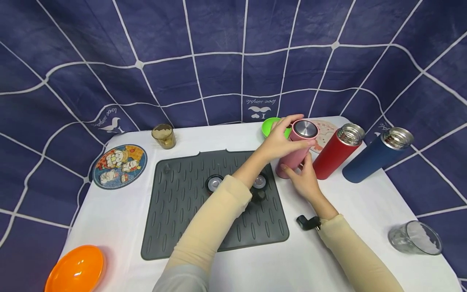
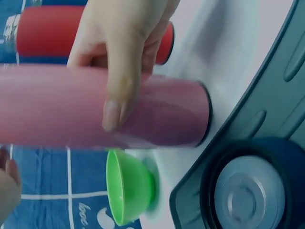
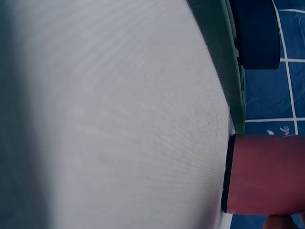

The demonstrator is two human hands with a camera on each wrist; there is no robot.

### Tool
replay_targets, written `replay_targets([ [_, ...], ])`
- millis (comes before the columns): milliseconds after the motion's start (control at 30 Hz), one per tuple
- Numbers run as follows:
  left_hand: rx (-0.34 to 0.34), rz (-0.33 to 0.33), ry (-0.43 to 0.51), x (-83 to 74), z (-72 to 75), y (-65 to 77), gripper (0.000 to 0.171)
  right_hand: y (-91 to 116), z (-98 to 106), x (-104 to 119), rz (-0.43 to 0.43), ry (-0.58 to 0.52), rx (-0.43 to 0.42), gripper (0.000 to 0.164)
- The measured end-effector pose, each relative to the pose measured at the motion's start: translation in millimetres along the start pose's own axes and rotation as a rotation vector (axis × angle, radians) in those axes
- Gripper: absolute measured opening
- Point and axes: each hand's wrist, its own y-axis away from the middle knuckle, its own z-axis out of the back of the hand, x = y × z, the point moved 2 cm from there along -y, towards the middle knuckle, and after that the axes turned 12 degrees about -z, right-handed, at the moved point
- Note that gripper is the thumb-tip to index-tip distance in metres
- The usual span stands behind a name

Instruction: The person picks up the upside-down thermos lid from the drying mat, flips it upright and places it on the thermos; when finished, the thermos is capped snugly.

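Note:
A pink thermos [image 1: 292, 158] with a silver-topped lid [image 1: 305, 128] stands upright at the right of the dark mat. My left hand [image 1: 280, 142] holds it around the lid, thumb on the near side and fingers behind. Lower down, my right hand [image 1: 304, 178] grips the thermos body; in the left wrist view its thumb lies across the pink wall. Only the thermos's base end [image 3: 267, 176] and a bit of a finger show in the right wrist view. To the right, a red thermos [image 1: 337, 152] and a blue thermos [image 1: 375, 156] stand without lids.
Two black round lids, one left [image 1: 214, 183] and one right [image 1: 260, 181], lie on the grey ribbed mat [image 1: 178, 227]. A green bowl [image 1: 269, 126], a pink coaster [image 1: 324, 132], an amber glass [image 1: 164, 136], a patterned round mat [image 1: 119, 166], an orange bowl [image 1: 78, 269] and a clear glass [image 1: 414, 238] surround it.

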Motion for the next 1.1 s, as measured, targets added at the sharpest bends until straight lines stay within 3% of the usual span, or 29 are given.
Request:
replay_targets([
  [133,-0.109,0.005,-0.089,-3.7,-8.7,0.9,0.082,0.0,0.1,0.3,0.006,-0.005,-0.001,0.07],
  [200,-0.129,-0.007,-0.099,-4.9,-9.7,0.4,0.078,-0.4,0.3,0.5,0.011,-0.008,0.0,0.069],
  [267,-0.095,-0.016,-0.083,-4.9,-6.7,-0.4,0.074,-0.5,0.2,0.5,0.01,-0.007,0.002,0.068],
  [433,0.049,0.002,0.101,1.7,3.0,-1.6,0.073,1.6,-0.7,0.8,-0.018,0.014,0.007,0.068],
  [500,0.048,0.005,0.118,2.6,2.2,-1.4,0.078,2.7,-0.6,1.2,-0.021,0.017,0.009,0.068],
  [600,-0.006,0.007,0.048,0.5,-2.2,-0.9,0.084,3.4,0.2,2.5,-0.016,0.016,0.005,0.07],
  [733,-0.058,-0.001,-0.006,-3.1,-3.0,-0.9,0.078,2.8,0.3,3.5,-0.006,0.01,0.004,0.07],
  [967,0.072,0.011,0.112,-0.8,6.4,-3.4,0.072,3.5,0.0,3.4,-0.006,0.014,0.005,0.07],
  [1100,0.036,0.015,0.048,-1.8,-1.2,-3.2,0.084,3.7,0.4,3.7,0.0,0.006,0.004,0.072],
])
